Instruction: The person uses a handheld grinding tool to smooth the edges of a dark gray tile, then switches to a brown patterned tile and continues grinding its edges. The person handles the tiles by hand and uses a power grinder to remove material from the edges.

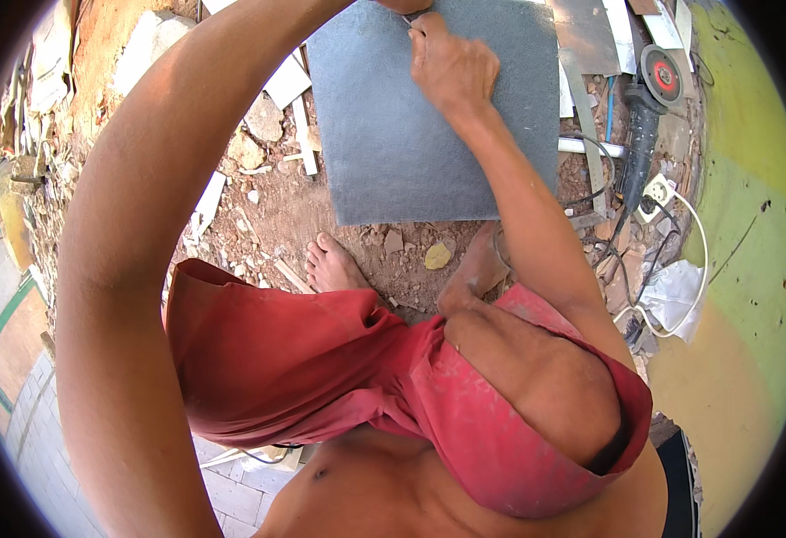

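A large dark grey tile-like slab [375,134] lies in front of my feet. My right hand [455,67] is closed in a fist over its upper part, with the thumb toward the far edge. A small dark piece [417,15] shows beside that thumb, too little of it to name. My left arm curves round from the lower left to the top edge of the view. There only a sliver of my left hand [402,4] is visible, close to the right hand and the dark piece; its fingers are cut off by the frame.
An angle grinder [641,125] with a red-centred disc lies to the right, near a white socket block [656,193] with cables. Beyond it runs a yellow-green panel [742,224]. Stones [247,151], offcuts and rubble cover the ground around my bare feet [332,264].
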Available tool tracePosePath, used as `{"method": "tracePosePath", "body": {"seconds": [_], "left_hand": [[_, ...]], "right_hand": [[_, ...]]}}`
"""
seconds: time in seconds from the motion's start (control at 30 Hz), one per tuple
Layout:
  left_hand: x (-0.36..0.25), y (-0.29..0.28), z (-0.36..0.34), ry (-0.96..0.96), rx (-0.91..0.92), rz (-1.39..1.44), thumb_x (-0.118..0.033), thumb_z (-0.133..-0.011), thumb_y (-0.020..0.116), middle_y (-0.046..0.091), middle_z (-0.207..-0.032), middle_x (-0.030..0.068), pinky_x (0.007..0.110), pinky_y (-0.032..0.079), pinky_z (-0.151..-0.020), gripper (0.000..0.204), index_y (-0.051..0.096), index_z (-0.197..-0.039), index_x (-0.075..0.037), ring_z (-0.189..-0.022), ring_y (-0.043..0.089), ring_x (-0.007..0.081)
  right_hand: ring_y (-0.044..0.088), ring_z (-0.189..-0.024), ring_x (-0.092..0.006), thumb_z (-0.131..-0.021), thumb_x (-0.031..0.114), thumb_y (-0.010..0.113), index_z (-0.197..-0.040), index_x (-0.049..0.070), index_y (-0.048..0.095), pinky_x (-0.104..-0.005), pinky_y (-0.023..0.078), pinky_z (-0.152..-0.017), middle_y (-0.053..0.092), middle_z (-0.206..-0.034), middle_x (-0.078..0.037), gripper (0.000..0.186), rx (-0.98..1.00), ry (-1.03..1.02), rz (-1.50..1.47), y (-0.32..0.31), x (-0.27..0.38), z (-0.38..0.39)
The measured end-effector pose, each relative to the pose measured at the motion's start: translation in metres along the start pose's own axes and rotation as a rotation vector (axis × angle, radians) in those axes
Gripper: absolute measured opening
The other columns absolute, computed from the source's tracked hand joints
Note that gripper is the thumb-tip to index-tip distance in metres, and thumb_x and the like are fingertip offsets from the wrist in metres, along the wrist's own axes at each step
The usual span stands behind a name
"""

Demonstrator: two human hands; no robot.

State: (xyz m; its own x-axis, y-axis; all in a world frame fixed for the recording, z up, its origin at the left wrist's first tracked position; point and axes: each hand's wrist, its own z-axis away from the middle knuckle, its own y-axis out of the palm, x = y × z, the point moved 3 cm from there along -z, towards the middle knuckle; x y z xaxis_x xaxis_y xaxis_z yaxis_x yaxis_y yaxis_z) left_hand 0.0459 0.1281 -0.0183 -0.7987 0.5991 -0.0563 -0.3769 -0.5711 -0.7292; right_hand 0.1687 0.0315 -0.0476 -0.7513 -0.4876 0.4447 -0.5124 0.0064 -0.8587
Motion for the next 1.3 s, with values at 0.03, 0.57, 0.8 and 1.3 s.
{"method": "tracePosePath", "body": {"seconds": [0.03,0.57,0.8,1.3], "left_hand": [[-0.004,-0.005,0.004,-0.042,-0.005,0.047,-0.025,-0.085,0.059,0.07,-0.098,0.0259,0.044,0.052,-0.086,0.033,0.074,-0.093,0.004,-0.097,0.068,0.0369],[-0.001,0.0,0.003,0.062,-0.026,-0.05,-0.022,-0.084,0.057,0.07,-0.096,0.0254,0.044,0.053,-0.086,0.031,0.074,-0.088,0.004,-0.094,0.068,0.0372],[0.002,0.001,-0.004,0.03,-0.049,-0.036,-0.02,-0.085,0.057,0.071,-0.097,0.0246,0.044,0.053,-0.085,0.029,0.074,-0.089,0.003,-0.094,0.068,0.0372],[-0.005,-0.002,0.002,0.027,-0.086,-0.005,-0.025,-0.085,0.059,0.071,-0.095,0.024,0.044,0.054,-0.082,0.031,0.075,-0.09,0.002,-0.091,0.069,0.0373]], "right_hand": [[0.055,-0.038,-0.0195,-0.093,0.026,0.064,-0.095,0.012,0.066,-0.0349,0.045,-0.046,0.057,-0.047,-0.006,0.014,-0.01,-0.007,0.009,0.0,-0.004,0.002],[0.06,-0.044,-0.025,-0.094,0.028,0.062,-0.096,0.015,0.067,-0.0399,0.048,-0.053,0.062,-0.053,-0.009,0.014,0.033,0.003,-0.026,0.002,0.007,-0.01],[0.057,-0.042,-0.0228,-0.092,0.025,0.064,-0.091,0.012,0.066,-0.0375,0.044,-0.049,0.06,-0.052,-0.008,0.013,-0.036,0.016,-0.045,-0.004,-0.008,-0.001],[0.058,-0.044,-0.0203,-0.094,0.03,0.062,-0.094,0.016,0.067,-0.0362,0.046,-0.054,0.059,-0.052,-0.005,0.016,0.019,0.039,-0.008,0.004,-0.001,-0.007]]}}
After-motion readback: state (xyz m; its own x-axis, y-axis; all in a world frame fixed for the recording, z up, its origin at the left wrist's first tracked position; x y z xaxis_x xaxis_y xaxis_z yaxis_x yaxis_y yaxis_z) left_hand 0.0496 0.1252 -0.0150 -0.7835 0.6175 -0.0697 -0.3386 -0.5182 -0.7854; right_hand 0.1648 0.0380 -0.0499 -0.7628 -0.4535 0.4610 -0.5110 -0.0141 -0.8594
